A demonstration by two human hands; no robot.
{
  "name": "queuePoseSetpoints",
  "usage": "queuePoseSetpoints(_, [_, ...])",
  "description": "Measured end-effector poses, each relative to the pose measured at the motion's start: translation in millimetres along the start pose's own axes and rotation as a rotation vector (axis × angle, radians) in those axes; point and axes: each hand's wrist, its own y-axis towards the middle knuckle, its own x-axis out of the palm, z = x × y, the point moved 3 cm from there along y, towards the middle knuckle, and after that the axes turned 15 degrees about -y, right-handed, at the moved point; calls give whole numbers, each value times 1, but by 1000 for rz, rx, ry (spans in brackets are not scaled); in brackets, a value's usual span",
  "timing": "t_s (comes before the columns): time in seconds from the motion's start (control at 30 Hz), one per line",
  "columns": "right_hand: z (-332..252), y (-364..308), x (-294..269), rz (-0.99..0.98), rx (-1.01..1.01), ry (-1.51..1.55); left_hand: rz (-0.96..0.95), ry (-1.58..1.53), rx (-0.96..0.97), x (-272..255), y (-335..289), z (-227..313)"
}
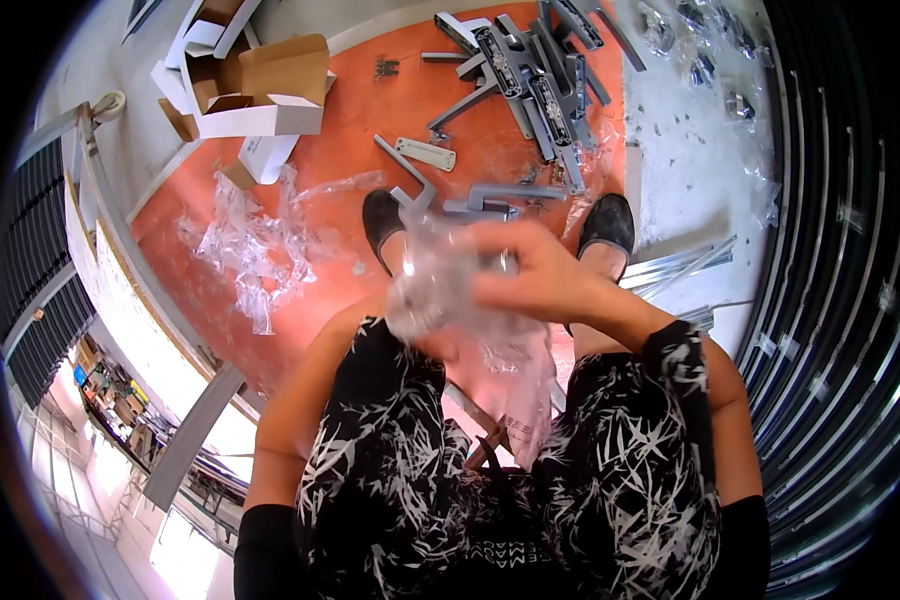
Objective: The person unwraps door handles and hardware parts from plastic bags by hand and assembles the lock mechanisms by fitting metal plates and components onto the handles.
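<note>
- Plastic bag (pixel 505 352): held in the air in front of the person's lap, above the orange-red floor covering (pixel 340 245) and between the knees.
- Orientation: long axis runs obliquely, from the bunched upper end at the upper left to the narrower lower end at the lower right. The lower end hangs toward the person, between the thighs.
- Appearance: clear, glossy and creased. White highlights mark the upper part, which is blurred; its contents cannot be identified. The lower part looks pinkish and carries small dark print.
- Right hand (pixel 535 275): enters from the right. Fingers are bent and closed on the upper part of the bag; a small shiny piece shows beside them.
- Left hand (pixel 435 345): largely hidden behind the bag, at its upper left. The opening of its fingers, and their hold, cannot be told.
- Surroundings: a pile of grey metal handles (pixel 535 85) lies beyond the shoes (pixel 607 225). Crumpled clear wrappers (pixel 250 245) lie to the left, nearer than an open cardboard box (pixel 260 120).
</note>
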Motion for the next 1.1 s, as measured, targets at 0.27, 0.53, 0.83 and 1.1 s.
queuePoseSetpoints(0.27, [-40, 21, -21, 512, -303, -926, 88, -288, -156, 23, -7, 8])
queuePoseSetpoints(0.53, [16, -41, -63, 186, 318, -146, 414, 266, 394, -168, -56, 62])
queuePoseSetpoints(0.83, [45, -107, -100, 251, 306, -1059, 1193, 824, -36, -261, -105, 129])
queuePoseSetpoints(1.1, [79, -77, -80, 159, 396, -1451, 1104, 1801, 820, -115, -44, 92])
